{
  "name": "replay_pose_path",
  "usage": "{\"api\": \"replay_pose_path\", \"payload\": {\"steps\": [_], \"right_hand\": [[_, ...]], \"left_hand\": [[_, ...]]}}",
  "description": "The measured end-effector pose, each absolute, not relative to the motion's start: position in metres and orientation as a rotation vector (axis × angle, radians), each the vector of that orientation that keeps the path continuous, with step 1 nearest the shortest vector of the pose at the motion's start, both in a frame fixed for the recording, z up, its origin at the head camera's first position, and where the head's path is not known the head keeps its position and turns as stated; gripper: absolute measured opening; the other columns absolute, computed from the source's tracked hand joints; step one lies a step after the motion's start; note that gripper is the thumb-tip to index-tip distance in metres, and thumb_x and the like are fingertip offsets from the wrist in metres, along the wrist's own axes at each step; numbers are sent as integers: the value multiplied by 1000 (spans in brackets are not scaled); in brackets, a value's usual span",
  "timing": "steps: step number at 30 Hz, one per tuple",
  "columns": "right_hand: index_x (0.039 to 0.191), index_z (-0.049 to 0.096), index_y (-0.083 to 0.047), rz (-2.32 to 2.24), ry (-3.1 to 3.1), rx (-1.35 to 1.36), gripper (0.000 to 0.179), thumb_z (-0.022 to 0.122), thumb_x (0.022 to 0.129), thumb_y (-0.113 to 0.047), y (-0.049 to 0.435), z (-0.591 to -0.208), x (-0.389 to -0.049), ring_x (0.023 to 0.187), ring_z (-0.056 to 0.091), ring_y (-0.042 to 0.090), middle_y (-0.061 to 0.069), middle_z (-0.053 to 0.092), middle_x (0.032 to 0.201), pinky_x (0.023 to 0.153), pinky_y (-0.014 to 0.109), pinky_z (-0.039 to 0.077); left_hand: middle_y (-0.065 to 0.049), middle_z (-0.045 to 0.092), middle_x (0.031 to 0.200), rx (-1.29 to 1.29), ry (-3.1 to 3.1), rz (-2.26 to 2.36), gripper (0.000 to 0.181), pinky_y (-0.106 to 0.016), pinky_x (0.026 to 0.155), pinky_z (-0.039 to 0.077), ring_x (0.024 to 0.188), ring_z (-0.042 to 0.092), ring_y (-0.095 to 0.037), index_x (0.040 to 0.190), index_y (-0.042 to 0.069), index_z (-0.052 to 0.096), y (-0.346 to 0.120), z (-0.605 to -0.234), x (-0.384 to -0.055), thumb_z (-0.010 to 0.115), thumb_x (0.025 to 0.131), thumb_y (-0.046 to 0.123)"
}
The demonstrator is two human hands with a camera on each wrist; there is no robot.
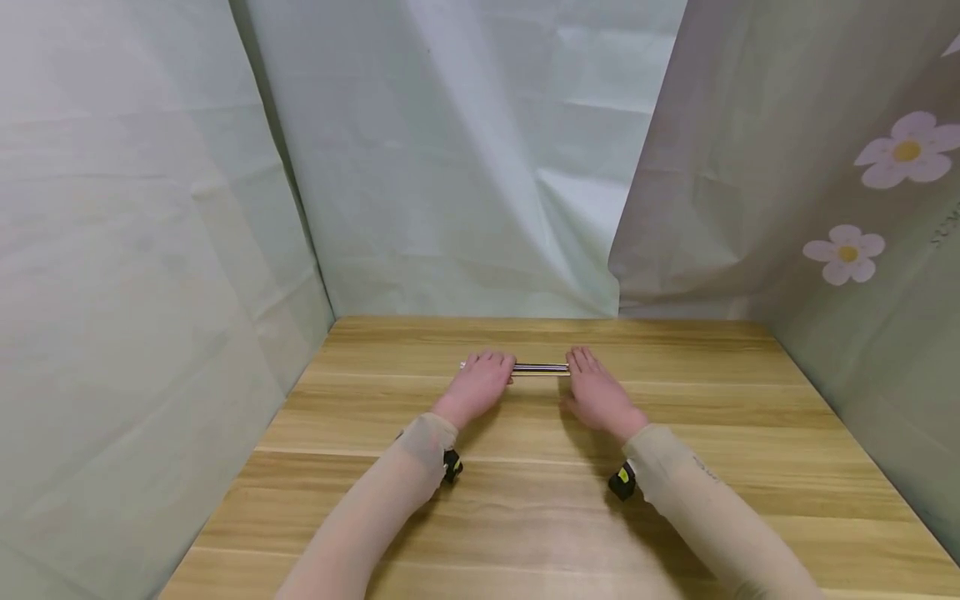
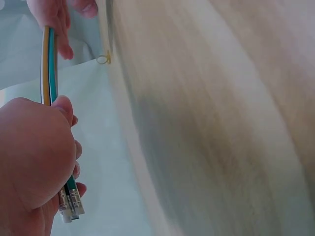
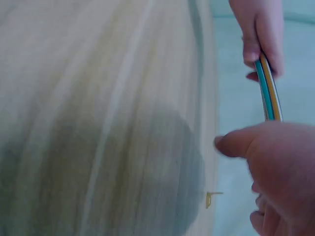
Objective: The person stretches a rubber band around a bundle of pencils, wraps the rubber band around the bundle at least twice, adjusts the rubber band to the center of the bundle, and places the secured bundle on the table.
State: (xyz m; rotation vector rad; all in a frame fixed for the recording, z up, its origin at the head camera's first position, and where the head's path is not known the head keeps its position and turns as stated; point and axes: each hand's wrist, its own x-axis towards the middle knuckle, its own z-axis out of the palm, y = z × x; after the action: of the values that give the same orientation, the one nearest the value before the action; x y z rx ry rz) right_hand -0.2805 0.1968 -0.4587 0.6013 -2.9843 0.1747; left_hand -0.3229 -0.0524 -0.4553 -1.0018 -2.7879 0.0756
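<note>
A thin bundle of several pencils (image 1: 540, 367) lies crosswise between the two hands, above the table. My left hand (image 1: 482, 385) grips the bundle, its fingers wrapped round it. The eraser ends (image 2: 72, 202) with metal bands stick out below that hand in the left wrist view. Orange and teal sides of the pencils (image 3: 268, 93) show in the right wrist view. At the other end is my right hand (image 1: 597, 392), its fingers straight and touching the pencils' ends. The right thumb (image 3: 236, 142) stands away from the bundle. The pencils' far tips are hidden by the right hand.
A wood-grain table (image 1: 525, 517) spreads under the hands. Pale cloth walls (image 1: 450, 167) enclose its back and sides, with printed flowers (image 1: 906, 151) at the right. A small yellowish loop (image 2: 104, 59) shows near the table edge; its kind is unclear.
</note>
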Motion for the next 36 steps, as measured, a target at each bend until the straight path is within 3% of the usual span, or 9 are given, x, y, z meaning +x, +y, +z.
{"api": "replay_pose_path", "payload": {"steps": [7, 13, 27, 36], "right_hand": [[158, 22, 21, 341, -3002, 557, 84, 70, 102, -20, 196, -455, -280, 156, 23, 53, 39, 23, 166, 125, 58, 22], [157, 17, 24, 263, -2991, 556, 91, 72, 103, -23, 188, -455, -279, 156, 19, 55, 43, 17, 166, 126, 57, 18], [158, 22, 20, 260, -3034, 557, 82, 67, 106, -23, 187, -452, -278, 157, 20, 53, 39, 24, 166, 126, 58, 20], [155, 32, 21, -45, -2986, 566, 81, 72, 103, -27, 182, -451, -276, 156, 25, 52, 38, 30, 164, 125, 57, 25]], "left_hand": [[-6, 67, 116, -995, -2799, 72, 15, -46, 99, 49, 111, 62, -25, 120, 12, 54, -51, -450, -321, 54, 114, 25], [-6, 66, 112, -1025, -2782, 107, 15, -43, 89, 49, 103, 61, -25, 122, 10, 54, -47, -446, -317, 56, 113, 23], [-7, 67, 116, -1034, -2745, 139, 19, -43, 90, 49, 109, 64, -25, 126, 10, 56, -49, -446, -320, 58, 112, 24], [-7, 66, 113, -1043, -2741, 169, 21, -43, 89, 49, 106, 62, -25, 126, 9, 56, -48, -445, -318, 59, 111, 22]]}}
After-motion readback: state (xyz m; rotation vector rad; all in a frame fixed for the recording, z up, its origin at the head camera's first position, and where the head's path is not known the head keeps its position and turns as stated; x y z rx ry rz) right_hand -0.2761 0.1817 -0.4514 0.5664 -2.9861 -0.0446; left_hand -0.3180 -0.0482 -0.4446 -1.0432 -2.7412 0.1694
